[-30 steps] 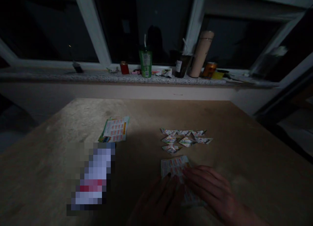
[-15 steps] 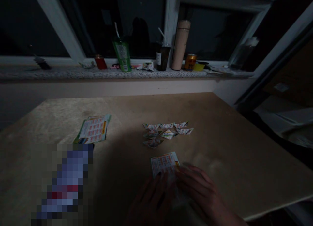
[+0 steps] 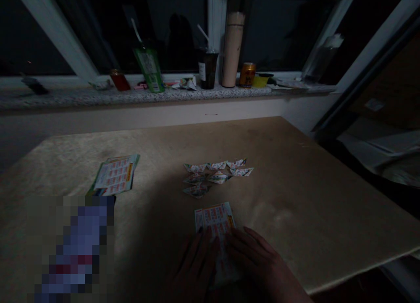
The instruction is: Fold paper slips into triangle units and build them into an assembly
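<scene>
A printed paper sheet (image 3: 214,216) with red and green print lies on the table in front of me, its lower part partly covered by my hands. My left hand (image 3: 197,259) rests flat over its left side, fingers stretched out. Over the right side lies my right hand (image 3: 252,255), its fingers also extended and pressed down on the paper. Just beyond the sheet, several small folded paper boats (image 3: 219,177) sit in rows. Neither hand is wrapped around anything.
A stack of similar printed sheets (image 3: 115,175) lies to the left on the table (image 3: 282,163). Nearer is a blurred-out blue object (image 3: 77,242). On the windowsill (image 3: 177,94) stand a green container (image 3: 150,71), a dark cup (image 3: 208,69), a pink bottle (image 3: 232,49) and a gold can (image 3: 247,74).
My right hand has slid slightly toward me and left, and is sharper now. Both hands remain on the sheet. The whole view has shifted a little.
</scene>
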`<state>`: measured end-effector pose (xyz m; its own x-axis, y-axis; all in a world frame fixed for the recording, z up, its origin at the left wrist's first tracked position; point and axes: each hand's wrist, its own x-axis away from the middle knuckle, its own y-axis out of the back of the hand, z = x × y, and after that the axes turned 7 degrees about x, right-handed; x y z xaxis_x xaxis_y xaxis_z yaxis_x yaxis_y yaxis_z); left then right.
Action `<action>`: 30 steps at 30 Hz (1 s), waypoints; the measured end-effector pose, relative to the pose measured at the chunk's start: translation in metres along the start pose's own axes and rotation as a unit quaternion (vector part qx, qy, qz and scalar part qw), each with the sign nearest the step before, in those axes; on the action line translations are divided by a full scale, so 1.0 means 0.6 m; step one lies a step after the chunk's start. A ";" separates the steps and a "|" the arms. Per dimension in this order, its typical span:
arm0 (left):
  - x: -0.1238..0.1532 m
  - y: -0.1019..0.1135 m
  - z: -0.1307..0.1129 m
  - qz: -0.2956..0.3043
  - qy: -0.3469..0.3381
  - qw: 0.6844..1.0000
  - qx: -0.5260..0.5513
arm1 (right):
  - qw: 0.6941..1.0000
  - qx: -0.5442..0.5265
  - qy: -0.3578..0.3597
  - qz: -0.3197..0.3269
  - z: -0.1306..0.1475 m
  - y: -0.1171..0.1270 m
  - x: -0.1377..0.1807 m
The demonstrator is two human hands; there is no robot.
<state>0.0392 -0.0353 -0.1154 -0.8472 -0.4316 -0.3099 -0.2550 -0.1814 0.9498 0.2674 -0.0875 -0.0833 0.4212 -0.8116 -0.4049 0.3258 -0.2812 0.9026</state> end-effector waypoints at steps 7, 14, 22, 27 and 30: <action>0.007 -0.020 0.001 -0.038 0.012 0.999 0.006 | 0.999 0.037 -0.022 0.003 0.008 -0.025 0.014; -0.001 -0.009 0.011 -0.056 0.025 0.997 0.047 | 0.998 0.051 -0.023 0.022 0.009 -0.026 0.010; -0.011 0.008 0.022 -0.033 0.061 0.996 0.050 | 0.998 0.031 -0.034 0.052 0.005 -0.024 0.005; -0.012 0.012 0.023 -0.017 0.055 0.998 0.040 | 0.995 0.016 -0.041 0.090 -0.002 -0.014 -0.019; -0.017 0.025 0.025 -0.001 0.059 0.998 0.034 | 0.990 -0.003 -0.036 0.138 -0.008 -0.003 -0.034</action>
<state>0.0371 -0.0206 -0.0974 -0.7868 -0.5327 -0.3116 -0.2915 -0.1242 0.9485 0.2626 -0.0681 -0.0772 0.4337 -0.8915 -0.1312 0.2123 -0.0404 0.9764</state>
